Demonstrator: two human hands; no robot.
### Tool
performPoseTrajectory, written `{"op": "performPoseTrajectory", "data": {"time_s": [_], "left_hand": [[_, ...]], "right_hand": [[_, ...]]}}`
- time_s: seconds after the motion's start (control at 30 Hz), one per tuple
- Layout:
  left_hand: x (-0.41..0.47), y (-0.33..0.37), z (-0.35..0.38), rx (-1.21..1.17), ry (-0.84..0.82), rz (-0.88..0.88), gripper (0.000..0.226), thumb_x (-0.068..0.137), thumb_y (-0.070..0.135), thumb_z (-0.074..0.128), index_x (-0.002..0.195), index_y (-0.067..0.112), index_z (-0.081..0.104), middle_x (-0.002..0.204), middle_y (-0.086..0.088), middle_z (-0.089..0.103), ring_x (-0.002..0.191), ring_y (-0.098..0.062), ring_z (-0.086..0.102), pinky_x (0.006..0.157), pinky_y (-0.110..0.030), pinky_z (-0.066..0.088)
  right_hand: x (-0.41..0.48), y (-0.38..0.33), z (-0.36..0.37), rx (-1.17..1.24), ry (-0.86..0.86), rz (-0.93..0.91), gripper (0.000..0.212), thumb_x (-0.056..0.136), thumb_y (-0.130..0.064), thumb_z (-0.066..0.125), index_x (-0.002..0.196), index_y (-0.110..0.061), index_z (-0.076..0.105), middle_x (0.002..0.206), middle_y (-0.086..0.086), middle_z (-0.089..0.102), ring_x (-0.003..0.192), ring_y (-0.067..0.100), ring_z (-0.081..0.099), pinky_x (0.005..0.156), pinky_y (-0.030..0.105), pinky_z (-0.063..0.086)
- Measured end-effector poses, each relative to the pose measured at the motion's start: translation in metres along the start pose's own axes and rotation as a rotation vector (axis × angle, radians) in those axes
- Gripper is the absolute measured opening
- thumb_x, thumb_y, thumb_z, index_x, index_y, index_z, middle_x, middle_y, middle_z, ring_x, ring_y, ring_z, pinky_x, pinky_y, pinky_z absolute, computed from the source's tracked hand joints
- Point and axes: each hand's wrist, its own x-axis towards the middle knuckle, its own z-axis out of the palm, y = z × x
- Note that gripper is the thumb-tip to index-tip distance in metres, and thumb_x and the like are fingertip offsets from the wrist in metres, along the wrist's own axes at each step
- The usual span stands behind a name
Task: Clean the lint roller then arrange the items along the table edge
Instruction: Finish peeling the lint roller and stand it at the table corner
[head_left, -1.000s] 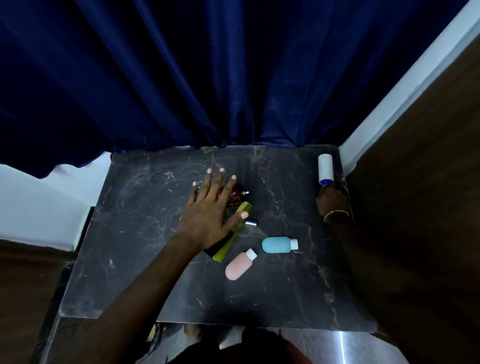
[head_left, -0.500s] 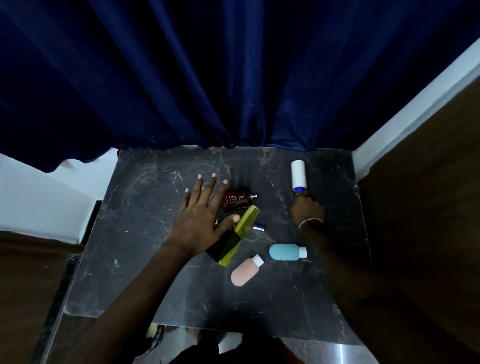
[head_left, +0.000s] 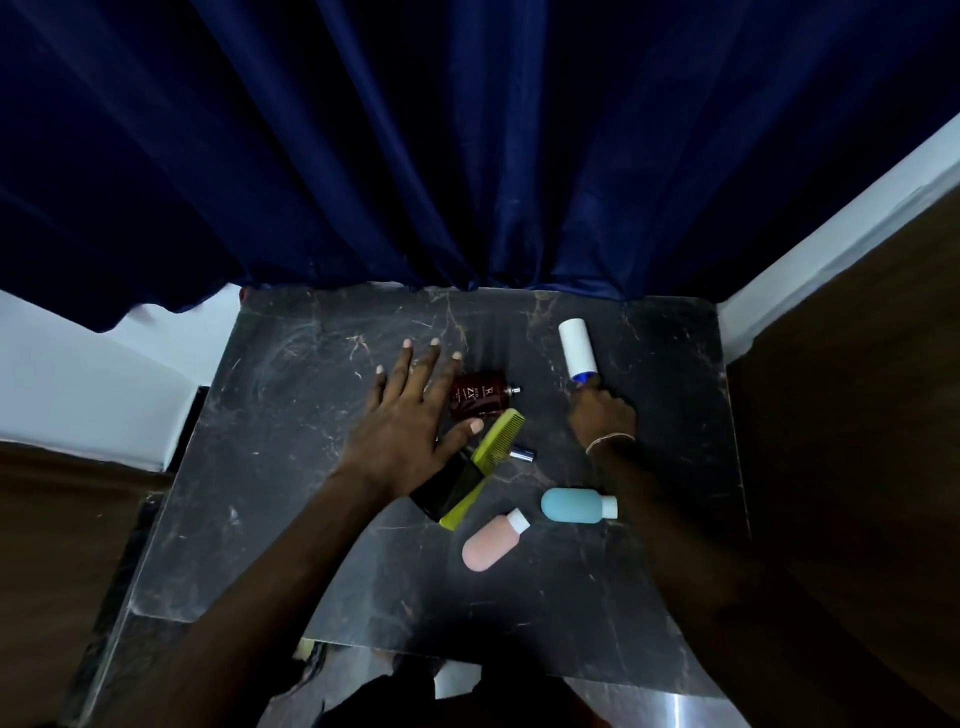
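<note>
A white lint roller (head_left: 576, 345) with a blue collar points away from me on the dark marble table (head_left: 291, 467); my right hand (head_left: 602, 415) is closed around its handle, which is hidden. My left hand (head_left: 410, 421) lies flat with fingers spread, left of a dark red perfume bottle (head_left: 480, 395). Its thumb rests beside a green comb (head_left: 485, 462), which lies across a black bottle (head_left: 441, 488) with a silver tip (head_left: 522, 455). A blue bottle (head_left: 574, 505) and a pink bottle (head_left: 493, 543) lie on their sides nearer me.
A dark blue curtain (head_left: 467, 156) hangs along the table's far edge. A white wall strip and brown panel (head_left: 857, 415) border the right side. A pale wall (head_left: 78, 374) sits at the left.
My right hand has carried the lint roller from the table's far right corner leftward toward the middle. My left hand has slid a little left, uncovering the perfume bottle.
</note>
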Motion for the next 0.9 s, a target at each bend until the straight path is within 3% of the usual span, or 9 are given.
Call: {"op": "performPoseTrajectory", "data": {"time_s": [0.23, 0.47, 0.73, 0.9], "left_hand": [[0.003, 0.001, 0.002, -0.007, 0.002, 0.003, 0.090, 0.091, 0.083, 0.013, 0.163, 0.033, -0.007, 0.173, 0.001, -0.010, 0.158, -0.025, -0.021, 0.129, -0.060, 0.006], [-0.001, -0.003, 0.007, -0.005, 0.008, -0.001, 0.090, 0.092, 0.082, 0.015, 0.164, 0.031, -0.005, 0.174, -0.001, -0.008, 0.159, -0.027, -0.018, 0.129, -0.061, 0.007], [-0.005, -0.003, 0.007, -0.024, -0.003, -0.002, 0.091, 0.091, 0.084, 0.012, 0.163, 0.033, -0.007, 0.173, 0.001, -0.010, 0.158, -0.026, -0.021, 0.129, -0.060, 0.003], [-0.006, 0.000, 0.000, -0.028, -0.005, -0.018, 0.092, 0.090, 0.084, 0.011, 0.164, 0.033, -0.006, 0.173, 0.001, -0.011, 0.159, -0.026, -0.020, 0.129, -0.061, 0.005]], "right_hand": [[0.016, 0.072, -0.009, 0.064, 0.046, 0.177, 0.042, 0.103, -0.020, 0.038, 0.136, 0.005, 0.044, 0.121, 0.025, 0.066, 0.113, 0.044, 0.064, 0.094, 0.048, 0.051], [0.023, 0.130, -0.010, 0.061, 0.114, 0.228, 0.044, 0.105, -0.020, 0.038, 0.136, 0.012, 0.045, 0.123, 0.031, 0.061, 0.113, 0.045, 0.062, 0.093, 0.050, 0.049], [0.017, 0.077, -0.011, 0.116, 0.032, 0.168, 0.044, 0.106, -0.023, 0.034, 0.136, 0.008, 0.046, 0.121, 0.030, 0.065, 0.113, 0.048, 0.062, 0.095, 0.051, 0.049], [0.006, 0.021, -0.008, 0.117, -0.006, 0.056, 0.040, 0.105, -0.024, 0.036, 0.135, 0.002, 0.043, 0.123, 0.022, 0.067, 0.114, 0.040, 0.065, 0.093, 0.044, 0.051]]}}
